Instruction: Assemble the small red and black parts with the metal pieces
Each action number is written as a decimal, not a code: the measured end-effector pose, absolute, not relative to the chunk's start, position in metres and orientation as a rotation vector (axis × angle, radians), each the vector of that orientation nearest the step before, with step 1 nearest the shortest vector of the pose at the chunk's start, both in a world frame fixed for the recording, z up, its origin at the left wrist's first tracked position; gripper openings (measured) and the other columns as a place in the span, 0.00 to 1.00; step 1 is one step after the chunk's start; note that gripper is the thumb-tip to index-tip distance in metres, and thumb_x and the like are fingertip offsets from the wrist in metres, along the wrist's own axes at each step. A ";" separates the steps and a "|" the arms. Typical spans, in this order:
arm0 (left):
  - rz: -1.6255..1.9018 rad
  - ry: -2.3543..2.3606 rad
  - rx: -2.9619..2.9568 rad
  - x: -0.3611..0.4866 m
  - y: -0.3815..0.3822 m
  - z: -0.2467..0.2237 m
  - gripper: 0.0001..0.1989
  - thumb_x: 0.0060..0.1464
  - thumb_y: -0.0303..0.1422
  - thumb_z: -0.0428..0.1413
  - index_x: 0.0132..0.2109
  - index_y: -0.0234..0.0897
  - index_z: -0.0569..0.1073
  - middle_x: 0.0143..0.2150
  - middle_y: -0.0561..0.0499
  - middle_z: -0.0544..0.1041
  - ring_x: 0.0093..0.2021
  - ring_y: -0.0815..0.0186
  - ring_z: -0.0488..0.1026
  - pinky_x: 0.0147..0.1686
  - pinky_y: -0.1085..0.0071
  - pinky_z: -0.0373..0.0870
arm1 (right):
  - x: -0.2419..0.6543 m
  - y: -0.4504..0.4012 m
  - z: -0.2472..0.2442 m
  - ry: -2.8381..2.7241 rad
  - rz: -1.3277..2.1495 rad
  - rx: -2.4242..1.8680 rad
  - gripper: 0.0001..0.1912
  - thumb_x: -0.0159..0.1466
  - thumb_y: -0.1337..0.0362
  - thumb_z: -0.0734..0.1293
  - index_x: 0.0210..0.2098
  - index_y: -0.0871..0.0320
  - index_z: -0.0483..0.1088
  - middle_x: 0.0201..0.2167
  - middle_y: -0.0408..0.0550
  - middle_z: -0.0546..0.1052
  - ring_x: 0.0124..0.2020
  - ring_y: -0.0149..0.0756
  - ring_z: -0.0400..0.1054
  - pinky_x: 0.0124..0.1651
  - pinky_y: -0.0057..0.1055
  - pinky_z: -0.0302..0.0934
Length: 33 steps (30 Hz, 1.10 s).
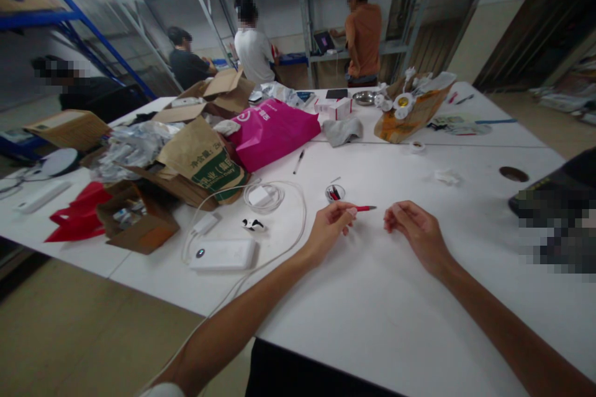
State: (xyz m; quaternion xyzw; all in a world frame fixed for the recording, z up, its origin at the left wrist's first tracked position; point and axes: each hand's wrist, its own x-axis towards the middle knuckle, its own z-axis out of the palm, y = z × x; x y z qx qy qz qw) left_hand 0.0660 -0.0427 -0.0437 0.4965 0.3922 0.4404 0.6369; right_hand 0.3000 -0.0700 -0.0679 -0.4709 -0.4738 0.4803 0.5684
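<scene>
Red pen (364, 208) pinched sideways in left hand (329, 227).

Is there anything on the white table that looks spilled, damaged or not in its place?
Nothing looks spilled or plainly damaged. Slightly odd: a crumpled white scrap lies loose toward the right of the table, like litter. The red pen in the left hand shows no obvious fault.
</scene>
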 end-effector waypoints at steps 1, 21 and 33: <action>1.003 0.904 1.129 0.066 -0.042 -0.043 0.22 0.60 0.48 0.70 0.48 0.33 0.82 0.37 0.49 0.78 0.36 0.68 0.71 0.35 0.71 0.68 | 0.301 -0.069 -0.069 -1.093 1.121 -1.101 0.18 0.71 0.46 0.76 0.38 0.54 0.78 0.35 0.47 0.80 0.34 0.37 0.74 0.39 0.35 0.73; 0.935 0.846 1.164 0.069 -0.047 -0.039 0.27 0.62 0.56 0.66 0.42 0.33 0.76 0.32 0.53 0.74 0.29 0.73 0.65 0.32 0.71 0.59 | 0.294 -0.072 -0.062 -1.013 1.307 -1.047 0.34 0.69 0.38 0.74 0.23 0.53 0.57 0.19 0.34 0.53 0.19 0.26 0.46 0.22 0.31 0.42; 0.805 0.818 1.261 0.078 -0.060 -0.033 0.34 0.59 0.65 0.63 0.35 0.35 0.73 0.27 0.55 0.70 0.27 0.72 0.61 0.29 0.71 0.55 | 0.270 -0.092 -0.062 -1.129 1.571 -1.032 0.41 0.67 0.28 0.68 0.18 0.50 0.49 0.14 0.33 0.48 0.14 0.24 0.42 0.19 0.32 0.36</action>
